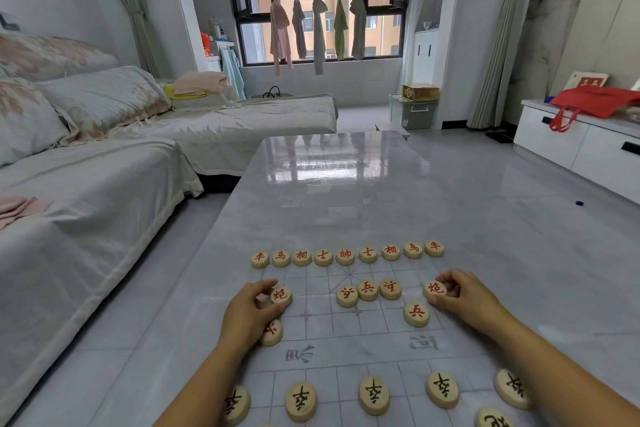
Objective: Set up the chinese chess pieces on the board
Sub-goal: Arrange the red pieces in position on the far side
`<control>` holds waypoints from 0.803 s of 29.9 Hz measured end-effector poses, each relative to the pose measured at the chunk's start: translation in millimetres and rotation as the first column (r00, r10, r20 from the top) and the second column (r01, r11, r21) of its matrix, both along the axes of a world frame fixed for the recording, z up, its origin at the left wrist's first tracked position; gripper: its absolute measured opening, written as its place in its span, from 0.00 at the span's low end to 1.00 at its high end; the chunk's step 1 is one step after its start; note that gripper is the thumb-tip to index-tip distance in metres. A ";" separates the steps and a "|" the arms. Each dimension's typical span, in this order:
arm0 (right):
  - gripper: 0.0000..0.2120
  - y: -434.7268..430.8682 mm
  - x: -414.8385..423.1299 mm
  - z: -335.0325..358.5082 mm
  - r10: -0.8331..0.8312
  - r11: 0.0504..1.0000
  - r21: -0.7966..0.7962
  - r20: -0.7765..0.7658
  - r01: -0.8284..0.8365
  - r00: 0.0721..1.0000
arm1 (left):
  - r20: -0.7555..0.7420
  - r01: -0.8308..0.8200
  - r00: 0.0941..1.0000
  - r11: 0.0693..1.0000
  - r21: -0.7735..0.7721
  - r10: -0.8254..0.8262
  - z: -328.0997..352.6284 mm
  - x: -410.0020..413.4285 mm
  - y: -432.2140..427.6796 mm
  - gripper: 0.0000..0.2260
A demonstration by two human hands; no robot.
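My left hand (252, 308) curls its fingers round the left cannon disc (281, 295), which is round, pale wood with a carved red character. My right hand (464, 298) pinches the right cannon disc (435, 288). Both discs lie flat on the thin, translucent, gridded board (322, 354). Three soldier discs (367, 289) cluster between my hands. The back row (346, 255) of nine discs lies beyond my fingertips.

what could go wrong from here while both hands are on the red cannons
The left hand, holding the left red cannon, partly covers a red soldier; pulling back may drag that soldier off its point.
Mid-board, three red soldiers sit bunched together; spreading them could nudge a neighbour out of place.
The right hand holds the right red cannon close to another soldier, which it might bump.
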State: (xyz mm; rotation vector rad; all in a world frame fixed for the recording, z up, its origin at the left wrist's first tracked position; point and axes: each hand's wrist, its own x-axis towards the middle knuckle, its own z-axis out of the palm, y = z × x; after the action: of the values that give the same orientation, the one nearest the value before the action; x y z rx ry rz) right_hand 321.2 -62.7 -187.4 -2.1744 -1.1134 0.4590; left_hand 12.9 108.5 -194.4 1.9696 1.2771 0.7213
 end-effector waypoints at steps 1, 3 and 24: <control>0.15 2.5 -0.1 -0.1 -0.012 1.000 -0.007 0.021 0.012 1.000 | 0.051 -0.004 0.999 1.000 -0.008 0.004 -1.5 -0.5 -1.7 0.20; 0.18 9.1 -2.0 -1.9 -0.033 0.999 -0.037 0.098 0.037 0.995 | 0.111 -0.003 0.994 1.000 -0.026 0.006 -2.3 -1.6 -3.5 0.22; 0.19 16.2 -4.9 -15.0 -0.060 0.995 0.085 0.140 0.048 0.988 | 0.067 -0.011 0.998 0.989 -0.148 0.021 0.9 4.2 5.8 0.18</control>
State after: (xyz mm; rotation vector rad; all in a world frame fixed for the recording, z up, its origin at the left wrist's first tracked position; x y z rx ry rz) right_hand 316.3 -46.5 -202.3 -2.1870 -1.1256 0.2333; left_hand 17.1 114.3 -193.5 1.8029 1.2699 0.6758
